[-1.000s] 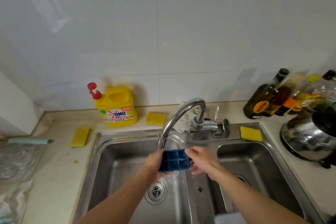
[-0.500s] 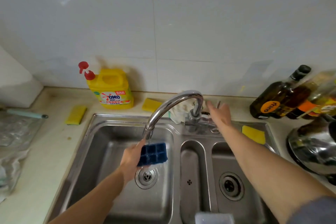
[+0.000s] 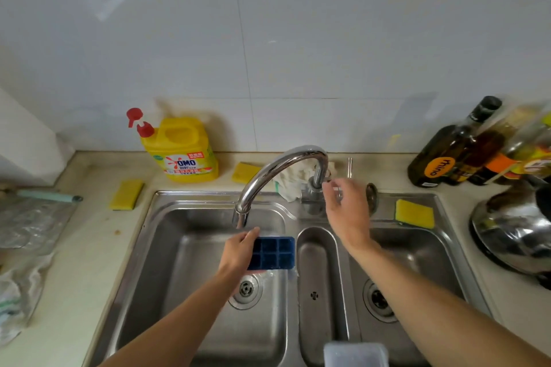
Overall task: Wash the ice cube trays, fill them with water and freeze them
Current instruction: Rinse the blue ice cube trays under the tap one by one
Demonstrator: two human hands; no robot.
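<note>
I am watching through the head camera as the left hand [image 3: 238, 250] is gripping the blue ice cube tray [image 3: 275, 253] by its left end, fingers curling over the far edge and the thumb wrapping the near side. The tray is hanging just below the middle of the frame, cells facing up, over the left basin of the steel sink [image 3: 190, 202] and right under the spout of the curved faucet [image 3: 277, 170]. The right hand [image 3: 347, 211] is reaching up to the faucet's base, right of centre, with its fingers loosely bent and spread and nothing inside them. The tips are blurring, so I cannot tell whether they are touching the metal. A yellow detergent jug [image 3: 182, 152] is standing against the wall at centre left, with yellow sponges [image 3: 126, 194] lying on the counter around the sink. Dark bottles [image 3: 447, 152] and a shiny steel pot [image 3: 512, 229] are crowding the right edge. A clear container [image 3: 354, 354] is showing at the bottom edge.
</note>
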